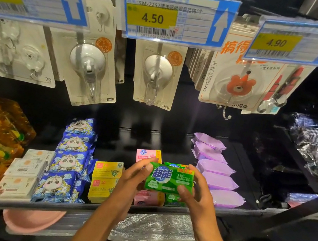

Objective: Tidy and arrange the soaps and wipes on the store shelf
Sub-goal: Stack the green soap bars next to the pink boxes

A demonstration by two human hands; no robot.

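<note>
- Your left hand (133, 177) and right hand (194, 190) each clamp one end of the green soap bar (170, 178), thumbs on top and fingers curled under. Neither hand is free.
- The bar is off the shelf, held label up over the front of the soap rows, above a pink soap (148, 198) and a green soap (175, 199) at the shelf lip (53, 207).
- Risk: the wrapper looks glossy. Release one end early and the bar probably tips out of the other pinch.
- Risk: a drop here would likely hit the front bars and could push them over the lip.
- Risk: the pink and green rows lie just beside each other, so a careless placement mixes the colours.
- Risk: your right wrist is near the purple wipes (217, 180). A wide sweep could skew that row.
</note>
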